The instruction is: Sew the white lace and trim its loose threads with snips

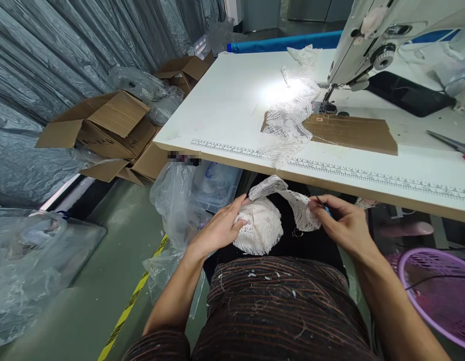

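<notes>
A bundle of white lace (259, 226) lies in my lap below the table edge. My left hand (222, 225) grips its left side. My right hand (339, 220) pinches a strip of the same lace and holds a small blue-handled tool, mostly hidden by the fingers. The lace strip runs up over the table edge to a pile of lace (288, 120) under the needle of the white sewing machine (371, 45). A brown cardboard piece (352, 133) lies flat beside the needle.
The white table (224, 105) has a printed ruler along its front edge. Scissors (448, 143) lie at its right. A purple basket (439, 291) stands at my right. Open cardboard boxes (108, 130) and plastic bags (179, 200) sit on the floor at left.
</notes>
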The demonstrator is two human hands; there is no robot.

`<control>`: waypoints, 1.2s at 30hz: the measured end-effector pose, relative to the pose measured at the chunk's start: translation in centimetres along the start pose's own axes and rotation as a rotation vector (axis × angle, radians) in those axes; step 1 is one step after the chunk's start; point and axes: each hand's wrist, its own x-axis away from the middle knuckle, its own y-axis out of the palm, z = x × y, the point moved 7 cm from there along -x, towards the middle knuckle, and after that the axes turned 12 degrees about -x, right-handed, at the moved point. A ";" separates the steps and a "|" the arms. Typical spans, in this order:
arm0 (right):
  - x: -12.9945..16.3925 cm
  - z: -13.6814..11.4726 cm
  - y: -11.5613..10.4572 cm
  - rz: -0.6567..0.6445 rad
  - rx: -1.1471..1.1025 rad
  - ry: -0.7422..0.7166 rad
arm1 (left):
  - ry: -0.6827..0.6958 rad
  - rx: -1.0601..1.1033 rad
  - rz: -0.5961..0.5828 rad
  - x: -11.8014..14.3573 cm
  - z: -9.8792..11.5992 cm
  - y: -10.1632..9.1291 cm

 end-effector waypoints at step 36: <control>2.1 -1.7 8.2 -0.498 -0.161 0.073 | 0.217 0.333 -0.049 -2.2 4.1 -0.9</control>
